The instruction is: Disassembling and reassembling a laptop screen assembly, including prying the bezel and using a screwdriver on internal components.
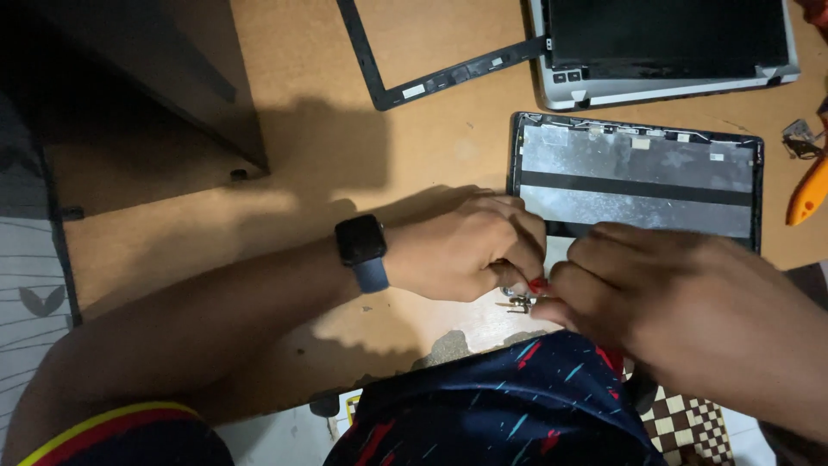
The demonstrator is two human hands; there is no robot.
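Red, small, a tool tip (538, 283) pinched between both hands at the near corner of the lid (638, 181), just above a bit of metal hinge (516, 302) on the table (345, 129). Left hand (466, 248) curled tight, fingers closed around the tool tip from the left, knuckles up, black watch (362, 246) on the wrist. Right hand (681, 302) closed too, fingertips pressed against the same red piece from the right, touching the left hand; exactly how much of the tool sits inside either fist, cannot tell.

Lid lying flat, inner side up, silver foil across it with one dark band, black rim round the edge; shallow like a tray, holding only that foil and some small tabs along the far edge. Near edge hidden under the hands.

Beyond it, a grey laptop base (664, 52) with a dark panel set in its shell. Left of that, a black bezel (431, 78), bare table showing through. Far right, an orange handle (809, 194) beside a small metal part (800, 138). Far left, a dark slab (147, 78). Nearest, a patterned navy knee (500, 406).
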